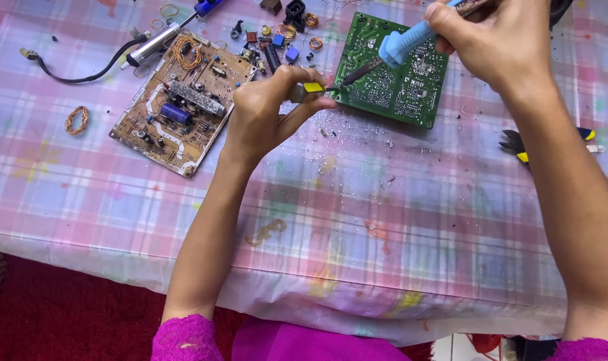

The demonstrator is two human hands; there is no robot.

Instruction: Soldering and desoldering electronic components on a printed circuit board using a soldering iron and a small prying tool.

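Head view: pink plaid tablecloth (384, 220), red floor (63, 314)

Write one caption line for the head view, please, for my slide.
Right hand holds a blue soldering iron on a green circuit board; left hand pinches a small yellow-marked tool at its edge.

Soldering iron (403, 41): handle end cut off at 12 o'clock edge. Pliers (518, 144) at 3 o'clock mostly hidden behind right forearm. Yellow-tipped tool (309, 89) body concealed in left hand (267, 113).

A blue-handled soldering iron (397, 47) slants down-left — tip meeting the green circuit board (394, 73) (solder side up) near its left edge.
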